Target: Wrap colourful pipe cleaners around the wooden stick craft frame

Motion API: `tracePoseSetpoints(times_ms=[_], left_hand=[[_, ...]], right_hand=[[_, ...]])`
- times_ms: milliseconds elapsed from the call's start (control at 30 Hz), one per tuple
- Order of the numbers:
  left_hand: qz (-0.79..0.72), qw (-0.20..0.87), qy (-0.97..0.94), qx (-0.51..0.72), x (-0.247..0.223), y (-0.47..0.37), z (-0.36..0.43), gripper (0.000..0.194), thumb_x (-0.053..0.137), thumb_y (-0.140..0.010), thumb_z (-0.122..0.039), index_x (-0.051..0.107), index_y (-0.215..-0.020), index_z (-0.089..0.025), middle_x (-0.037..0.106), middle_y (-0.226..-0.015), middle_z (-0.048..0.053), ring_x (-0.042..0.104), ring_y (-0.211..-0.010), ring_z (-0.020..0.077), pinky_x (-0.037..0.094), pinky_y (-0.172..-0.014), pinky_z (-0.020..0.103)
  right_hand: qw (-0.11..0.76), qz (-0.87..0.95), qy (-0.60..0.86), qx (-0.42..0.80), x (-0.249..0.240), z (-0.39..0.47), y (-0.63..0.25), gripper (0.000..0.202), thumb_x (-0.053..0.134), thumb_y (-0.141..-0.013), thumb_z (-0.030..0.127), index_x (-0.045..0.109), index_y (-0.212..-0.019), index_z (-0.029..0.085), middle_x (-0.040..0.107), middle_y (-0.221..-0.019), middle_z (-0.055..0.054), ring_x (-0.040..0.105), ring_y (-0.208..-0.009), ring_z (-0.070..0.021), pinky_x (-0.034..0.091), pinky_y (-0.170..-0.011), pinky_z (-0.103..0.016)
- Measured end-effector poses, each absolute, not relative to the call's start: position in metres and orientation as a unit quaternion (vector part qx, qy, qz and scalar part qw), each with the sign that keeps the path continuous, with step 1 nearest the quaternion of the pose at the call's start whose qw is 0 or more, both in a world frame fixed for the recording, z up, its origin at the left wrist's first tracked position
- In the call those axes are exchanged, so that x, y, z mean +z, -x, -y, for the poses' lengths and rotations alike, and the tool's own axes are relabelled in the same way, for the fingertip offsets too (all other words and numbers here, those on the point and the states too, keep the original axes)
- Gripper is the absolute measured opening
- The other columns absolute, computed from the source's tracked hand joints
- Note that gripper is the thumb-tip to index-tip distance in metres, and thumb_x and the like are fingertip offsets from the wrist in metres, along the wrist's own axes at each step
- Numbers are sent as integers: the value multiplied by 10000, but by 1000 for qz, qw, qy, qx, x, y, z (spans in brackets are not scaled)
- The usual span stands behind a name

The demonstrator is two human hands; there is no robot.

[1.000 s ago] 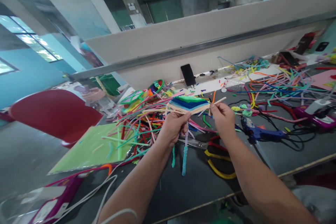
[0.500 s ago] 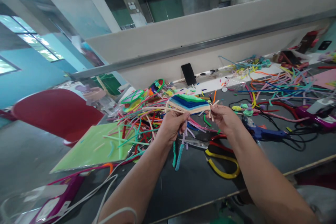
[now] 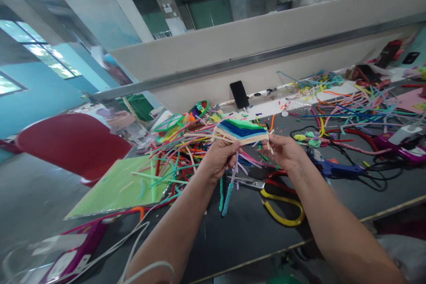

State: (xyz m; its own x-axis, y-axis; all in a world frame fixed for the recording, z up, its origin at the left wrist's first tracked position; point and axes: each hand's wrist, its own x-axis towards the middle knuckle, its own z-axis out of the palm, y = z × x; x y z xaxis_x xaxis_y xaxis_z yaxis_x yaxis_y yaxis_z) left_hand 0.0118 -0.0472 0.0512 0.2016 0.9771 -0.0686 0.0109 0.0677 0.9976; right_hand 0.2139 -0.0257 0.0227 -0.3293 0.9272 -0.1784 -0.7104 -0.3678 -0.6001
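A flat panel of pipe cleaners (image 3: 244, 132), banded green, dark blue, light blue and cream, is held up above the table between both hands. My left hand (image 3: 221, 155) pinches its lower left edge, fingers closed. At the panel's right end, my right hand (image 3: 282, 147) has thumb and fingers closed on the cream strand ends. Below the hands lie large scissors (image 3: 282, 204) with yellow and red handles, and a turquoise-wrapped pipe cleaner (image 3: 227, 199) is beside them. Under and left of the panel, loose pipe cleaners (image 3: 179, 159) of many colours are heaped.
A green sheet (image 3: 116, 191) lies at the left. To the right are a blue glue gun (image 3: 339, 168), cords, a purple device (image 3: 406, 148) and more pipe cleaners (image 3: 369, 102). A black phone (image 3: 238, 94) leans on the back partition. A red chair (image 3: 73, 144) stands beyond.
The panel has shifted slightly to the right and its face is turned a little more toward me. My right hand's fingers have moved a little at its end.
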Motion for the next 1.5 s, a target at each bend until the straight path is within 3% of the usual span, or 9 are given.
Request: tracePoseSetpoints(times_ms=[267,600,700,767,867,933,1033,1267,1500], left_hand=[[-497,508,-559,427,53,-15,48,427,635,-755,-507,594,-621,-105,449,-308,-25,305,-236,39,169,-291,157],[-549,520,-538,372,75,-8,54,323,734,-682,-376,604,-844,-128,661,-661,26,638,-569,129,515,-550,221],[-630,363,-616,304,99,-6,76,300,665,-737,-438,620,-778,-144,609,-538,18,580,-467,153,478,-487,261],[-618,205,-689,318,115,-12,89,263,642,-762,-429,647,-749,-167,615,-569,23,596,-547,171,491,-562,282],[-513,16,-796,322,128,-34,90,193,630,-789,-347,688,-912,-210,688,-963,72,607,-966,242,456,-890,370],[-450,-24,-848,278,127,-51,74,302,629,-793,-313,651,-1079,-217,622,-1193,95,515,-1161,271,355,-1018,432],[-421,10,-887,191,120,-65,40,330,648,-776,-332,623,-1084,-219,632,-1159,80,533,-1126,258,333,-1016,434],[-385,199,-890,142,121,-55,11,260,651,-752,-361,622,-930,-174,633,-894,39,566,-853,177,442,-780,286],[-420,237,-866,134,125,-54,13,180,668,-708,-304,651,-813,-158,613,-733,15,536,-707,147,417,-652,239]], right_hand=[[540,219,243,775,22,28,-208,52,637,-696,99,620,-714,145,626,-573,-9,576,-521,-117,559,-683,-305],[562,148,236,779,25,26,-208,46,615,-782,138,608,-737,147,646,-602,-5,587,-500,-105,547,-605,-257],[564,121,242,781,27,27,-207,85,579,-808,125,608,-730,141,644,-580,-8,584,-480,-97,530,-559,-230],[564,119,240,781,28,29,-205,116,565,-815,114,607,-709,138,641,-567,-11,576,-468,-89,521,-548,-217],[568,125,229,781,29,31,-202,106,577,-799,100,618,-709,139,649,-577,-14,572,-468,-84,514,-544,-203],[571,134,218,780,28,31,-201,93,591,-785,104,623,-707,143,647,-573,-10,568,-468,-83,511,-540,-197],[573,156,207,777,27,31,-201,73,632,-744,116,616,-678,143,637,-565,0,563,-464,-76,496,-520,-182],[570,218,237,756,24,32,-198,16,671,-670,130,655,-665,129,638,-547,-8,567,-467,-87,461,-459,-171],[565,284,230,739,23,34,-195,100,707,-639,189,625,-595,153,593,-488,21,466,-418,-69,439,-469,-187]])
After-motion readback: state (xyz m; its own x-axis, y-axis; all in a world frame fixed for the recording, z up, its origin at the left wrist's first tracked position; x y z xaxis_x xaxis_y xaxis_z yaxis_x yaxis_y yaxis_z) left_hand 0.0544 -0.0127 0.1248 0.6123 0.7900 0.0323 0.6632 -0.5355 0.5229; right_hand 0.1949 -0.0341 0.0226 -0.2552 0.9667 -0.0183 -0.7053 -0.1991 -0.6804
